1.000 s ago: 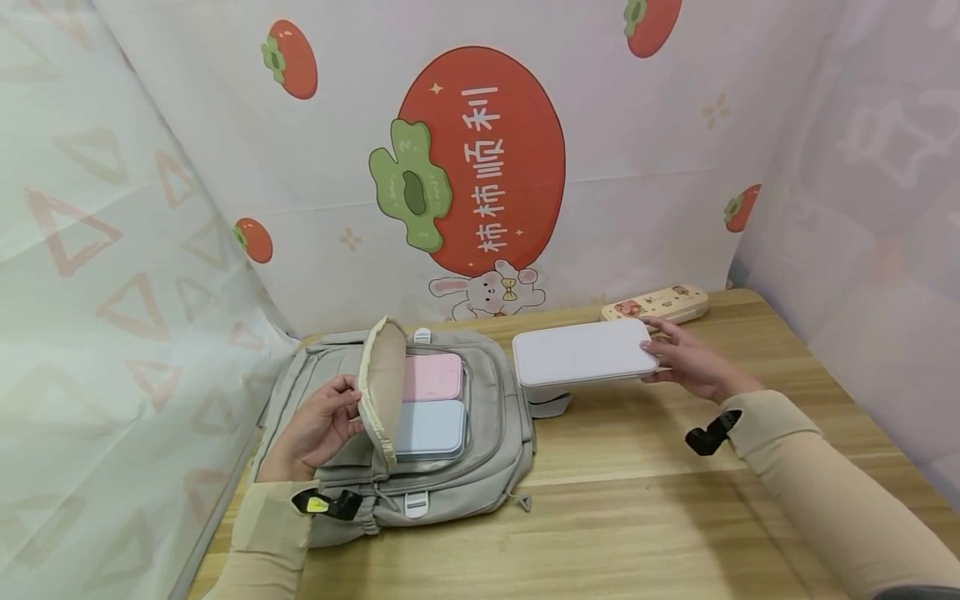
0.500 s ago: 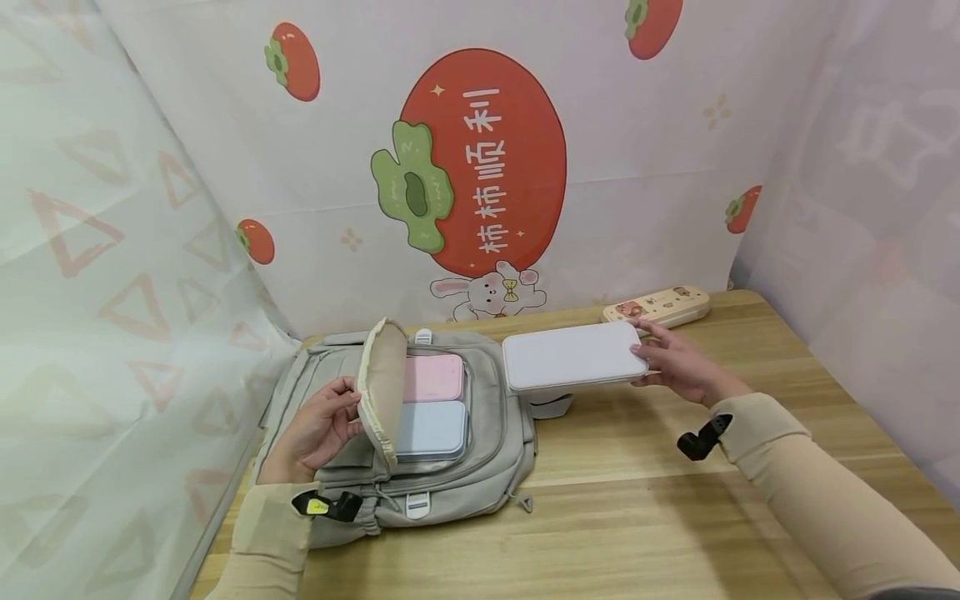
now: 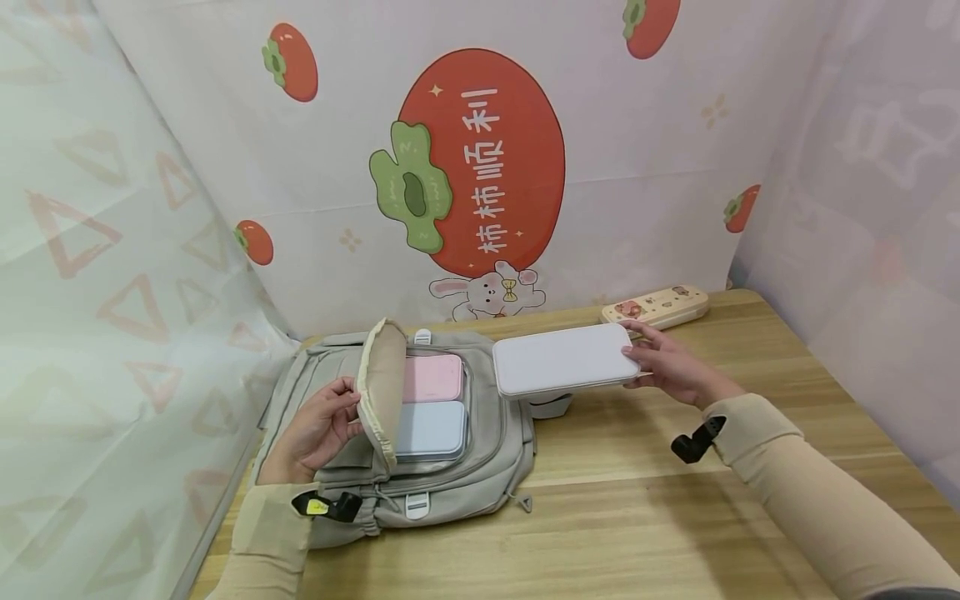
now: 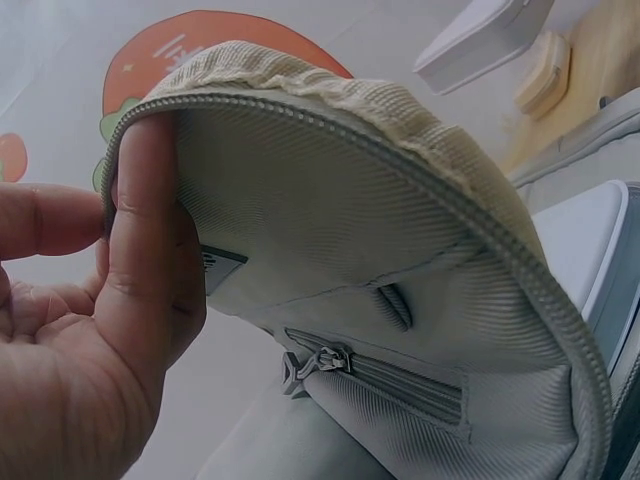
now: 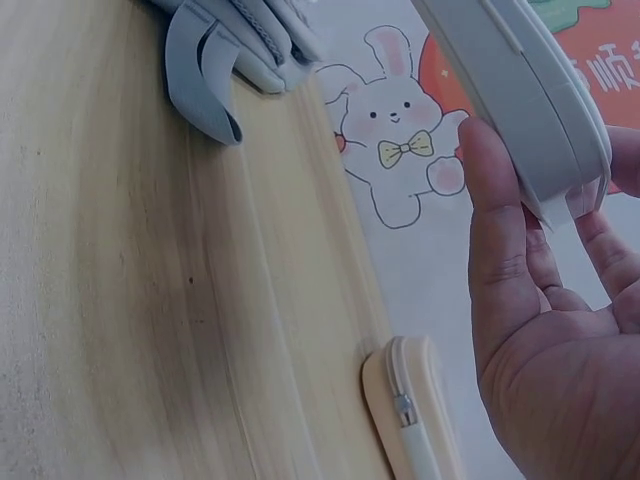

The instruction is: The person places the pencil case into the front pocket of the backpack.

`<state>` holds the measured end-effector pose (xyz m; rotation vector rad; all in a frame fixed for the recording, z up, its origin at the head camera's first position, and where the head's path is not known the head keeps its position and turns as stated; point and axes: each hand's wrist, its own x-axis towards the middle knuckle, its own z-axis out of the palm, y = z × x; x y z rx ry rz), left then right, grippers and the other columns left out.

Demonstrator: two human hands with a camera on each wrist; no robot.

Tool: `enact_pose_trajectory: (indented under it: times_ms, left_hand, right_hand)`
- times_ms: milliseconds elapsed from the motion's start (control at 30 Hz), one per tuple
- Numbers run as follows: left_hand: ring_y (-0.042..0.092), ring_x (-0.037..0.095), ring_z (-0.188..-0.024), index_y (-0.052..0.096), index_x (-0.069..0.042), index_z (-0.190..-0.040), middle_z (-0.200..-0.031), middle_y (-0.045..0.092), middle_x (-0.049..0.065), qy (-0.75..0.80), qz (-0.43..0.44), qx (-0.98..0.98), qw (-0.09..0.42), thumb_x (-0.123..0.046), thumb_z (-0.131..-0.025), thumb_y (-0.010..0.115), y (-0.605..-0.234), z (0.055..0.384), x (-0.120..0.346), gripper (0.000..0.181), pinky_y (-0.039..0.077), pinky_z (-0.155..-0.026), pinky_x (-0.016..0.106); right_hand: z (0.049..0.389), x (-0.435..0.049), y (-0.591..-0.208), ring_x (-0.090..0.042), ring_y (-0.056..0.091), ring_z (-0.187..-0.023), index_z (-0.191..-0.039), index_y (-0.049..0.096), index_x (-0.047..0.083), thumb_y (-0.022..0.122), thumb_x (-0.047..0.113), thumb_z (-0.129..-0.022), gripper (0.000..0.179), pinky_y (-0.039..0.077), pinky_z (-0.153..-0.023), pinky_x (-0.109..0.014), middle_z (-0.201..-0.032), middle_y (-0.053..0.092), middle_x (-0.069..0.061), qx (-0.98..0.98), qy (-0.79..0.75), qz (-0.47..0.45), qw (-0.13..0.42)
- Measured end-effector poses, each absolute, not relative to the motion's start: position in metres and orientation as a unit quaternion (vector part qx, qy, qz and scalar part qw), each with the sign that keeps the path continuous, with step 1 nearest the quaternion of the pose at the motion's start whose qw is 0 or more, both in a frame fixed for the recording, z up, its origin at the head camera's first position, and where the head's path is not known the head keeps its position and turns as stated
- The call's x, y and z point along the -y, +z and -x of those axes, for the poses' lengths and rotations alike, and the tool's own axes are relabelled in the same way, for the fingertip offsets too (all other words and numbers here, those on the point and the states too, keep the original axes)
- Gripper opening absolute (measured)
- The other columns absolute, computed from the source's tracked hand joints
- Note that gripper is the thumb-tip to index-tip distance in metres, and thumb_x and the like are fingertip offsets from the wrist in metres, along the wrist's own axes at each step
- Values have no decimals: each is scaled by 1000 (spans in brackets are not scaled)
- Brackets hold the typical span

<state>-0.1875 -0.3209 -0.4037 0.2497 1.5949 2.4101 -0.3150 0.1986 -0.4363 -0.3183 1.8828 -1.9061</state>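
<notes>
My left hand (image 3: 322, 425) pinches the zippered edge of the front flap (image 3: 382, 383) of a grey backpack (image 3: 480, 493) and holds it raised. In the left wrist view, thumb and fingers grip that flap (image 4: 300, 190) near its top, and a small zip pocket shows on it. Inside the opening lie a pink case (image 3: 435, 377) and a light blue case (image 3: 432, 427), partly hidden by the flap. My right hand (image 3: 671, 362) grips the right end of a white rectangular case (image 3: 562, 360), raised above the table, its left end overlapping the backpack's right side in the head view.
A cream pencil case (image 3: 660, 308) with printed figures lies at the back of the wooden table (image 3: 600, 517). A grey strap (image 5: 200, 80) sticks out from the bag. Behind the table hangs a printed cloth (image 3: 637, 183), with pale cloth walls at both sides.
My right hand has carried the white case leftward and slightly down, so it overlaps the backpack's edge in the head view. The left hand and the flap stay in place.
</notes>
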Motion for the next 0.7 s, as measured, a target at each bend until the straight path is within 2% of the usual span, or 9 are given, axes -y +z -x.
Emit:
enact_pose_trajectory:
  times_ms: [267, 500, 700]
  left_hand:
    - [67, 10, -86, 52, -7, -105, -95, 64, 3, 825, -93, -544, 121, 2, -111, 34, -404, 188, 321, 21, 57, -69, 25]
    - [67, 11, -86, 55, -7, -105, -95, 65, 3, 827, -95, -541, 121, 3, -110, 32, -404, 189, 323, 25, 57, -70, 26]
    - [67, 10, -86, 54, -8, -104, -95, 65, 2, 824, -103, -544, 119, 3, -111, 31, -405, 188, 323, 27, 56, -69, 25]
  right_hand:
    - [315, -193, -438, -17, 67, -92, -162, 15, 7, 51, 11, -109, 64, 59, -77, -36, -125, 51, -12, -676, -691, 115, 227]
    - [313, -186, -437, -17, 66, -95, -163, 10, 6, 50, 12, -109, 67, 59, -78, -36, -134, 44, -20, -676, -689, 121, 231]
    - [311, -178, -438, -19, 65, -95, -162, 15, 7, 51, 10, -109, 64, 58, -78, -37, -137, 41, -22, -670, -693, 124, 235]
